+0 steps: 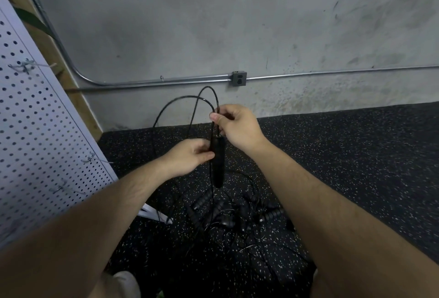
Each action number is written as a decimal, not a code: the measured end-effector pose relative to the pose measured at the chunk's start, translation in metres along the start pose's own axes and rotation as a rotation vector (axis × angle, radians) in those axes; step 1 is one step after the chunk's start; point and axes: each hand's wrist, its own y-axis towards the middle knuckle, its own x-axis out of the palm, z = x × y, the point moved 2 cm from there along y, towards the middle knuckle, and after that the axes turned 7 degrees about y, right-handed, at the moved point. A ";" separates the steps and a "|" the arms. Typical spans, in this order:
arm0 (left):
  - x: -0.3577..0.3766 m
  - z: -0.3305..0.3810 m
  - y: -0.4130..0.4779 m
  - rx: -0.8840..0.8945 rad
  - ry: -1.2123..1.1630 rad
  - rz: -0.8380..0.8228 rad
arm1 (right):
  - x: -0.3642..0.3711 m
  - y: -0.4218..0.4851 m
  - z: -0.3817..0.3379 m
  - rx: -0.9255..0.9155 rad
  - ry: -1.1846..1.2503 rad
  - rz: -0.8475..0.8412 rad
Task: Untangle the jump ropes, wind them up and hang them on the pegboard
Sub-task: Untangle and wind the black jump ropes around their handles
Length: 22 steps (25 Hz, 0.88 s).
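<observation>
Black handle [219,167]: upright, gripped by left hand [187,158].
Right hand [237,126]: pinches looped cord [208,87] just above handle.
Tangled ropes [228,217]: floor, below both hands.
Pegboard [35,131]: left of hands.

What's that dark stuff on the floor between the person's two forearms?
A tangled pile of black jump ropes on the speckled floor mat, between left forearm and right forearm; the head view shows it.

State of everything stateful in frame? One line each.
left grip: holds black handle, upright
right grip: pinches cord above the handle
cord: looped in the air
rope pile: tangled on floor
pegboard hooks: bare
outlet: nothing plugged in
</observation>
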 end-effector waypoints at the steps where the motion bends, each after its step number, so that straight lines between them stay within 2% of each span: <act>1: 0.003 0.000 0.001 0.001 0.029 0.029 | -0.001 0.000 -0.002 -0.001 0.002 -0.002; 5: -0.004 0.011 0.009 0.028 0.052 0.187 | -0.011 -0.001 0.001 0.032 0.028 -0.001; 7: -0.012 0.019 0.012 0.054 0.017 0.266 | -0.015 -0.004 0.010 0.101 -0.029 -0.077; 10: -0.025 0.031 0.015 0.102 -0.141 0.367 | -0.007 -0.017 0.027 0.180 -0.043 -0.276; 12: -0.035 0.037 0.014 0.118 -0.290 0.428 | 0.002 -0.025 0.035 0.216 -0.063 -0.348; 16: -0.041 0.043 0.009 0.095 -0.437 0.466 | 0.009 -0.029 0.034 0.232 -0.122 -0.312; 19: -0.036 0.029 0.008 -0.012 -0.384 0.408 | 0.002 -0.019 0.020 0.189 -0.025 -0.154; 22: -0.015 0.011 0.000 -0.067 -0.147 0.110 | -0.001 -0.008 0.010 0.181 0.101 -0.046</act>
